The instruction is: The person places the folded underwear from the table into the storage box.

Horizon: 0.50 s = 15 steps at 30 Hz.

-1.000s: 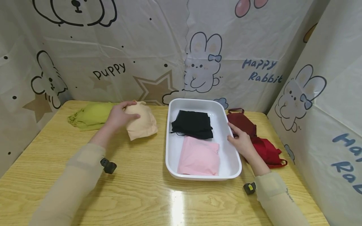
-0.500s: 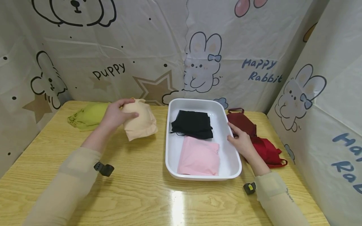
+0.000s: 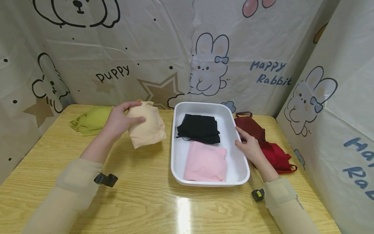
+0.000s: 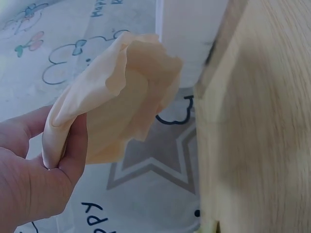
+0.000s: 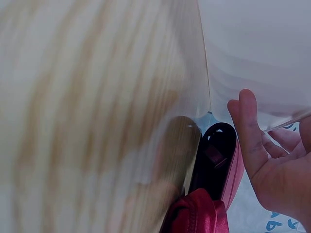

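Note:
My left hand (image 3: 118, 120) pinches a folded beige bra (image 3: 147, 125) between thumb and fingers, above the table left of a white plastic tub (image 3: 210, 184). In the left wrist view, the beige bra (image 4: 104, 104) shows its hollow cup side and loose edges. My right hand (image 3: 249, 146) holds the tub's right rim, its fingers lying along the outer wall in the right wrist view. Inside the tub lie a folded black garment (image 3: 198, 128) at the back and a folded pink bra (image 3: 205, 162) in front of it.
A yellow-green garment (image 3: 93, 120) lies at the table's back left. Right of the tub are a dark maroon bra (image 3: 251, 128) and a bright red bra (image 3: 276, 157), near my right hand. Printed sheeting (image 3: 157, 39) rises behind the wooden table (image 3: 140, 195).
My left hand has lifted the beige bra away from the yellow-green garment and drawn it slightly nearer, with the bra's free end shifting right. The right hand and the tub have stayed put.

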Tool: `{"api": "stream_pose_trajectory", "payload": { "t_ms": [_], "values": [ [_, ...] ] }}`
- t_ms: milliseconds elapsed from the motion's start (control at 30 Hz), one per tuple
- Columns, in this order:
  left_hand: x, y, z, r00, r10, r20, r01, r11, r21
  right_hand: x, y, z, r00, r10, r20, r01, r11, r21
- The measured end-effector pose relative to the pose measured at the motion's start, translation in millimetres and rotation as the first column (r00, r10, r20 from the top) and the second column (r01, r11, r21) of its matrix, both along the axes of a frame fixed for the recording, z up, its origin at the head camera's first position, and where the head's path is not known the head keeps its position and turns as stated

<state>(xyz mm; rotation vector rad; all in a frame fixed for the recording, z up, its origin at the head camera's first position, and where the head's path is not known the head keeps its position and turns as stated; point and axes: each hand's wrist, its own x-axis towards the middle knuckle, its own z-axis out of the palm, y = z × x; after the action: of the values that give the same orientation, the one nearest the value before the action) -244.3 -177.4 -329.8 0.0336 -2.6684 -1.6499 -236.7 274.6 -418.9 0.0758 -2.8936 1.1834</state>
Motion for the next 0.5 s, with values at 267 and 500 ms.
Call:
{"api": "stream_pose_trajectory", "payload": {
  "t_ms": [267,500],
  "values": [
    [10.3,4.6,9.3,0.999,-0.019,-0.029,0.02,0.999,0.029,-0.5,0.0,0.0,1.0,-0.002,0.001,0.002,1.0,0.01],
    [20.5,13.4,20.8,0.999,-0.03,-0.045,0.032,0.999,0.041,-0.4,0.1,-0.4,1.0,0.001,-0.003,-0.001,1.0,0.006]
  ]
}}
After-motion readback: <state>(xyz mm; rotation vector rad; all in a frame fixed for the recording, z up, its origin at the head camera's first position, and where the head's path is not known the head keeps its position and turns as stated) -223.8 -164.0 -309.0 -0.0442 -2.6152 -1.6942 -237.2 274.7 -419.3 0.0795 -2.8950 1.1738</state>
